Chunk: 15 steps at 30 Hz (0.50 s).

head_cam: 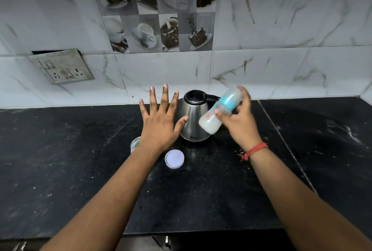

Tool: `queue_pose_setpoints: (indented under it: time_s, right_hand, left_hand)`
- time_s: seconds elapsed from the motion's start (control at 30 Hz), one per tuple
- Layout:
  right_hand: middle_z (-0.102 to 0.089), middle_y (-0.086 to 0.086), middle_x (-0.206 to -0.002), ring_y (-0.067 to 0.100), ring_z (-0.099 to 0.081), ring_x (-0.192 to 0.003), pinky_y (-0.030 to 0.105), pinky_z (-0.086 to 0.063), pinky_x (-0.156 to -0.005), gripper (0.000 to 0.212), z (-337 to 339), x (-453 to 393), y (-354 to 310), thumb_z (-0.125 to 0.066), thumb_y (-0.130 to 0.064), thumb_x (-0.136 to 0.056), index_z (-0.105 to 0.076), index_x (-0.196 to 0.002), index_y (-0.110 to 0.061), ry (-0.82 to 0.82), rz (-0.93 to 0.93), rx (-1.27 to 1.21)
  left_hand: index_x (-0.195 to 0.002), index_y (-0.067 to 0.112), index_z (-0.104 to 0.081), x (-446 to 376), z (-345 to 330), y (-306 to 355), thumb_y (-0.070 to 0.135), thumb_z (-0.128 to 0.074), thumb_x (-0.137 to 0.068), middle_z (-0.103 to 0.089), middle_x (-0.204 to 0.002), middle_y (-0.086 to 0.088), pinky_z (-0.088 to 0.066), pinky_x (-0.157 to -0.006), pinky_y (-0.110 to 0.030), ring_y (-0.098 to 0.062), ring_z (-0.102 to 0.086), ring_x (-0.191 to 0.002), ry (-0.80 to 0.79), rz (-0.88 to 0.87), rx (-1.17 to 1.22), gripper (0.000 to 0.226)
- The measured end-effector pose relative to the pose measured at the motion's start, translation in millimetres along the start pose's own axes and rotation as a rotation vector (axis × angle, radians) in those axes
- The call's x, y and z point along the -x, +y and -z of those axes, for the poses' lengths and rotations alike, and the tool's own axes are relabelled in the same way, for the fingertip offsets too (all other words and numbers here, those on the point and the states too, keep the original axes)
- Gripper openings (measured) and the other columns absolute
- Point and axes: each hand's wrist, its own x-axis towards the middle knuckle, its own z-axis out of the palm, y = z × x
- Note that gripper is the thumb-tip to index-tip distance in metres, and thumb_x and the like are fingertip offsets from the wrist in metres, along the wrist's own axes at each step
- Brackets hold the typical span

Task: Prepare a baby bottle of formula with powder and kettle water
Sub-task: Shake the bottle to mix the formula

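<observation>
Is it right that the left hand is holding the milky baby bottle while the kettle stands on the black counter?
Not quite. The head view shows the right hand holding the milky baby bottle; the left hand is open and empty. The kettle does stand on the black counter.

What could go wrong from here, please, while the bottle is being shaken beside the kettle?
The right hand holds the baby bottle tilted close to the kettle; a wide swing might knock it. The grip is one-handed, so the bottle could slip. The jar sits uncovered beneath the left hand, its lid off, so powder may spill.
</observation>
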Motion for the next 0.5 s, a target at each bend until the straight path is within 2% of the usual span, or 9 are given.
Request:
queue_pose_setpoints:
  time_s: [0.07, 0.1, 0.2, 0.23, 0.33, 0.37, 0.43, 0.47, 0.5]
  right_hand:
    - [-0.064, -0.002, -0.118, 0.016, -0.072, -0.099, 0.052, -0.058, -0.093, 0.095, -0.1, 0.7, -2.3, -0.082, -0.023, -0.081, -0.020, -0.151, -0.043, 0.225, 0.013, -0.168]
    - [-0.063, -0.006, -0.114, 0.014, -0.071, -0.097, 0.050, -0.058, -0.093, 0.096, -4.7, 4.1, -5.1, -0.081, -0.021, -0.082, -0.018, -0.152, -0.041, 0.233, 0.026, -0.141]
    - [-0.066, -0.006, -0.115, 0.014, -0.072, -0.097, 0.046, -0.058, -0.094, 0.095, -17.9, 17.2, -1.9, -0.084, -0.019, -0.078, -0.026, -0.146, -0.051, -0.091, 0.034, 0.046]
    - [-0.067, -0.004, -0.117, 0.014, -0.072, -0.097, 0.046, -0.058, -0.094, 0.093, -16.7, 15.5, -2.2, -0.084, -0.020, -0.078, -0.028, -0.144, -0.051, -0.070, 0.021, 0.022]
    - [-0.066, -0.001, -0.117, 0.010, -0.071, -0.093, 0.044, -0.060, -0.091, 0.091, -8.0, 6.4, -8.1, -0.081, -0.023, -0.081, -0.023, -0.149, -0.043, 0.254, -0.045, -0.238]
    - [-0.065, -0.002, -0.116, 0.007, -0.071, -0.090, 0.037, -0.060, -0.089, 0.092, -9.8, 7.4, -11.7, -0.079, -0.021, -0.083, -0.020, -0.151, -0.041, 0.263, -0.027, -0.208]
    - [-0.066, -0.005, -0.112, 0.005, -0.069, -0.089, 0.031, -0.059, -0.088, 0.093, -18.0, 14.3, -13.1, -0.080, -0.016, -0.083, -0.023, -0.150, -0.042, 0.015, -0.002, -0.026]
    - [-0.067, -0.006, -0.111, 0.008, -0.070, -0.092, 0.034, -0.059, -0.090, 0.092, -19.0, 15.0, -11.1, -0.082, -0.017, -0.080, -0.028, -0.148, -0.046, -0.088, -0.020, 0.010]
    - [-0.067, -0.003, -0.112, 0.011, -0.071, -0.096, 0.040, -0.059, -0.091, 0.090, -16.6, 13.6, -12.4, -0.083, -0.020, -0.077, -0.031, -0.145, -0.048, -0.078, -0.038, -0.034]
  left_hand:
    - [-0.164, 0.030, 0.004, -0.5, 0.7, 1.6, 0.071, -0.013, -0.099, 0.020, -0.172, -0.002, 0.006, -0.122, -0.069, -0.036, 0.025, -0.156, -0.003, 0.012, 0.016, 0.079]
    - [-0.164, 0.030, 0.004, -0.4, 0.5, 2.9, 0.071, -0.014, -0.099, 0.020, -0.172, -0.002, 0.007, -0.122, -0.069, -0.035, 0.025, -0.156, -0.014, 0.018, 0.022, 0.079]
    - [-0.163, 0.033, 0.009, 2.0, -0.8, 5.9, 0.071, -0.014, -0.098, 0.024, -0.171, 0.001, 0.008, -0.122, -0.069, -0.033, 0.028, -0.155, -0.041, 0.017, 0.034, 0.079]
    - [-0.163, 0.033, 0.010, 2.9, -0.4, 5.4, 0.071, -0.013, -0.097, 0.025, -0.170, 0.002, 0.008, -0.122, -0.068, -0.033, 0.029, -0.154, -0.044, 0.019, 0.041, 0.079]
    - [-0.162, 0.034, 0.011, 5.7, 0.9, 2.8, 0.073, -0.009, -0.096, 0.027, -0.169, 0.004, 0.010, -0.122, -0.067, -0.031, 0.031, -0.154, -0.048, 0.040, 0.064, 0.079]
    - [-0.162, 0.034, 0.011, 6.7, 0.7, 1.6, 0.073, -0.009, -0.096, 0.027, -0.169, 0.004, 0.010, -0.122, -0.067, -0.031, 0.031, -0.154, -0.051, 0.046, 0.066, 0.079]
    - [-0.163, 0.033, 0.009, 7.1, -0.5, -0.3, 0.072, -0.011, -0.097, 0.025, -0.170, 0.004, 0.007, -0.122, -0.069, -0.032, 0.030, -0.154, -0.052, 0.049, 0.065, 0.079]
    - [-0.163, 0.033, 0.008, 7.1, -0.8, -1.0, 0.072, -0.012, -0.097, 0.024, -0.170, 0.003, 0.006, -0.122, -0.069, -0.032, 0.029, -0.155, -0.046, 0.048, 0.063, 0.079]
    - [-0.164, 0.033, 0.006, 6.7, -0.9, -1.5, 0.071, -0.012, -0.097, 0.022, -0.171, 0.003, 0.005, -0.122, -0.069, -0.032, 0.027, -0.155, -0.038, 0.048, 0.065, 0.079]
